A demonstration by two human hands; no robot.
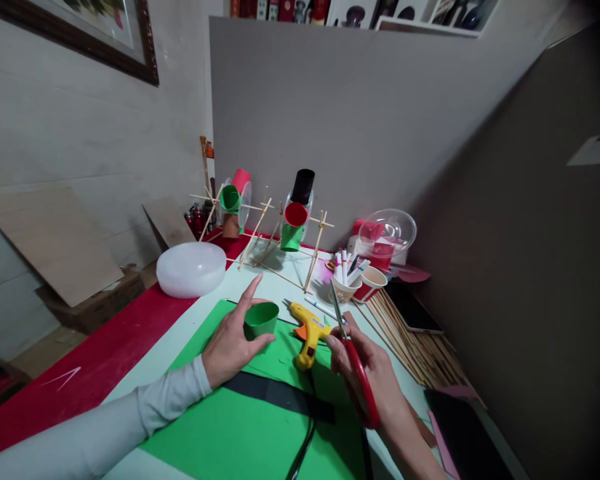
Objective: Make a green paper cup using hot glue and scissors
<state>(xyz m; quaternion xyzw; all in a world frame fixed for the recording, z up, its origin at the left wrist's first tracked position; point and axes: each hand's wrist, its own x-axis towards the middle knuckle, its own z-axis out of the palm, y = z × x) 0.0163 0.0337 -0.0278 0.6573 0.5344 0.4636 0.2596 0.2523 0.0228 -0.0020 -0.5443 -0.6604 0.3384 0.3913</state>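
Observation:
My left hand (236, 339) is around a small green paper cup (261, 321), its thumb at the near side and one finger pointing up. The cup's base is partly hidden. In my right hand (365, 367) is a pair of scissors (351, 353) with red handles, blades pointing up and away. Between my hands a yellow hot glue gun (307, 333) lies on green sheets (250, 413), its cord running toward me. A black paper strip (280, 395) crosses the sheets below the cup.
Behind stand stick frames (263, 230) carrying coloured paper cups (296, 215). A translucent round container (191, 269) is at left. At right are a cup of markers (346, 288), a red-and-white paper cup (370, 285), a bundle of wooden sticks (405, 333) and dark flat devices (413, 307).

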